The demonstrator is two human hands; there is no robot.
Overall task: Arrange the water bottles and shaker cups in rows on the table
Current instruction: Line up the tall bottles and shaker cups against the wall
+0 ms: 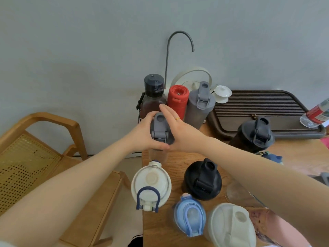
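A clear shaker cup with a grey lid (161, 128) stands near the table's left edge. My left hand (145, 134) grips its lid from the left. My right hand (175, 129) lies flat against the lid's right side, fingers straight. Behind it stand a dark-capped bottle (153, 94), a red bottle (178, 98) and a grey shaker (199, 107). Nearer to me are a white bottle with a blue loop (151, 186), a black-lidded shaker (203, 180), a light blue bottle (190, 214) and a cream-lidded shaker (231, 225). A dark shaker (254, 136) stands to the right.
A dark slatted tea tray (258, 107) fills the back right of the wooden table (160, 229), with a white lidded cup (222, 93) and a tilted plastic bottle (315, 114). A curved tap (167, 56) and a white kettle (192, 81) stand at the wall. A wooden chair (53, 139) sits left.
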